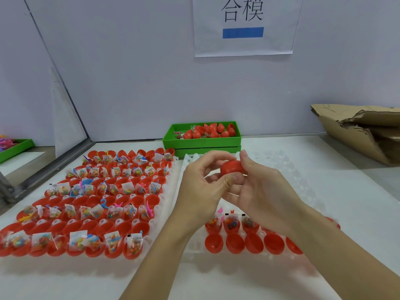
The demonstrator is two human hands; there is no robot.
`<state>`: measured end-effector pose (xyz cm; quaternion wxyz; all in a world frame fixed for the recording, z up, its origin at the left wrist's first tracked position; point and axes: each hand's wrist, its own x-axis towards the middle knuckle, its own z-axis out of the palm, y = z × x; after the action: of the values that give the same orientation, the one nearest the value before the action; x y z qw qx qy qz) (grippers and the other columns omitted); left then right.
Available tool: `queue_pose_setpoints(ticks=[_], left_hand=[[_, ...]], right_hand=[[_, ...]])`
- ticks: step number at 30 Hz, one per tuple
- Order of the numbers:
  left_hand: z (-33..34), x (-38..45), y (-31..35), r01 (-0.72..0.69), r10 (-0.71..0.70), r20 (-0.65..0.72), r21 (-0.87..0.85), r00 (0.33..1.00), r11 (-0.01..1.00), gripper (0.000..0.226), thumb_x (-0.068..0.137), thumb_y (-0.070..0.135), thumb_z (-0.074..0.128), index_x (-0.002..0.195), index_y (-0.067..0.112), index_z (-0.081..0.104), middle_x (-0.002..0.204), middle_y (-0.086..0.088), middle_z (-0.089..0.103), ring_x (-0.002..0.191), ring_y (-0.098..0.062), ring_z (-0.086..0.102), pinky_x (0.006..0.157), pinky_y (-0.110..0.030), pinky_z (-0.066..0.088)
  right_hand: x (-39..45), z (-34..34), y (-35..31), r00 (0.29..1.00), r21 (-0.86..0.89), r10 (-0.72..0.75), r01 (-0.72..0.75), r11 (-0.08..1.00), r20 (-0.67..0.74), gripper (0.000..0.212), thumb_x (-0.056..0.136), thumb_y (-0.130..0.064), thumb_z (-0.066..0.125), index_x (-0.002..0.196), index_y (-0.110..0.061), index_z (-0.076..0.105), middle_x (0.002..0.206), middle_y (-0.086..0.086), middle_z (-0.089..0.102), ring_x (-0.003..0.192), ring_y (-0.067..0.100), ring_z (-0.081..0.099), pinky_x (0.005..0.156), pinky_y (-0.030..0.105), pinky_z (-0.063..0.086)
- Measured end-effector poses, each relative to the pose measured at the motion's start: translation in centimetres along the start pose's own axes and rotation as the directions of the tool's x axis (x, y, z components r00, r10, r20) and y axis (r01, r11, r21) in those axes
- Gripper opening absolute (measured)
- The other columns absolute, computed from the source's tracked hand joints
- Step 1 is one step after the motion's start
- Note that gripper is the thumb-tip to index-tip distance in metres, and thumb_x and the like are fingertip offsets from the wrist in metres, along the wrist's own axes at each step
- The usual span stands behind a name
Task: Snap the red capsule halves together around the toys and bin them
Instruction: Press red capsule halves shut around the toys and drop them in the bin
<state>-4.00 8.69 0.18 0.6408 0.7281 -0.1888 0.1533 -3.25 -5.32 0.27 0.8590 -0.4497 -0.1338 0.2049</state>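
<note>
Both hands meet above the right-hand white tray [190,245], working one red capsule [232,167]. The right hand [263,191] has its grip clamped on the capsule, thumb and fingers curled round the shell. The left hand [201,187] pinches at the capsule's lower edge with curled fingers. Whether the two halves are fully seated cannot be told, since the fingers cover the seam; the step in hand appears to be the closing press.

Status of work, as far as visible:

- Done: a green bin [202,140] at the back of the surface [346,174] holds about a dozen closed red capsules [213,132]. Most pockets of the right-hand tray are bare.
- Remaining on the right-hand tray: one row of filled halves [231,224] carrying bagged toys, and one row of empty halves [234,243] just in front of it.
- Remaining on the left-hand tray [86,202]: alternating rows of empty red halves and halves loaded with bagged toys, apparently untouched. One light blue half [86,181] sits among them.

By this count the task is at an early stage; well under a quarter of the stock appears binned.

A torn cardboard box [363,133] lies at the far right, and a paper sign [243,24] hangs on the wall behind.
</note>
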Motion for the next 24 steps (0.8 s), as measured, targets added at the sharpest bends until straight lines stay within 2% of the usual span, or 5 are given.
queue_pose_setpoints(ticks=[5, 9, 13, 16, 24], left_hand=[[0.5, -0.1, -0.3, -0.002, 0.002, -0.03, -0.006, 1.0, 1.0, 0.026, 0.08, 0.001, 0.078, 0.1, 0.017, 0.071, 0.093, -0.002, 0.073, 0.082, -0.015, 0.072, 0.077, -0.027, 0.059], [0.6, -0.2, -0.1, -0.016, 0.016, -0.02, -0.019, 1.0, 1.0, 0.027, 0.08, 0.002, 0.078, 0.103, 0.016, 0.07, 0.093, -0.002, 0.072, 0.087, -0.019, 0.071, 0.08, -0.026, 0.058], [0.8, -0.3, -0.1, 0.062, -0.062, 0.004, -0.099, 0.998, 0.993, 0.044, 0.077, 0.032, 0.077, 0.117, 0.018, 0.066, 0.108, -0.001, 0.071, 0.101, -0.012, 0.068, 0.088, -0.024, 0.055], [1.5, -0.2, -0.1, 0.19, -0.2, -0.036, -0.175, 0.979, 0.966, 0.065, 0.068, 0.052, 0.078, 0.122, 0.017, 0.065, 0.111, -0.003, 0.072, 0.106, -0.014, 0.069, 0.097, -0.035, 0.054], [1.9, -0.1, 0.1, 0.216, -0.251, -0.089, -0.294, 0.964, 0.931, 0.042, 0.079, 0.041, 0.075, 0.105, 0.008, 0.074, 0.102, -0.028, 0.07, 0.1, -0.04, 0.069, 0.096, -0.053, 0.054]], right_hand=[[-0.2, 0.5, 0.0, 0.998, 0.116, 0.032, -0.026, 0.993, -0.049, 0.069, 0.092, -0.044, 0.055, 0.133, 0.011, 0.049, 0.109, 0.025, 0.059, 0.095, 0.031, 0.068, 0.083, 0.038, 0.06], [-0.2, 0.4, 0.0, 0.996, 0.133, -0.024, 0.035, 0.991, -0.082, 0.05, 0.088, -0.04, 0.061, 0.108, 0.005, 0.067, 0.101, 0.023, 0.059, 0.088, 0.03, 0.069, 0.08, 0.038, 0.06], [-0.1, 0.4, 0.0, 0.993, 0.061, -0.106, 0.109, 0.992, -0.051, 0.04, 0.088, -0.04, 0.066, 0.097, -0.002, 0.076, 0.104, 0.019, 0.068, 0.096, 0.026, 0.071, 0.084, 0.031, 0.058], [0.2, 0.7, 0.4, 0.983, 0.007, -0.173, 0.174, 0.985, -0.067, 0.037, 0.081, -0.037, 0.077, 0.093, -0.003, 0.078, 0.104, 0.02, 0.074, 0.099, 0.027, 0.073, 0.081, 0.027, 0.058], [0.4, 1.2, 1.0, 0.95, -0.136, -0.275, 0.256, 0.957, -0.147, 0.036, 0.084, -0.037, 0.066, 0.086, -0.005, 0.08, 0.094, 0.022, 0.076, 0.093, 0.028, 0.075, 0.077, 0.025, 0.059]])
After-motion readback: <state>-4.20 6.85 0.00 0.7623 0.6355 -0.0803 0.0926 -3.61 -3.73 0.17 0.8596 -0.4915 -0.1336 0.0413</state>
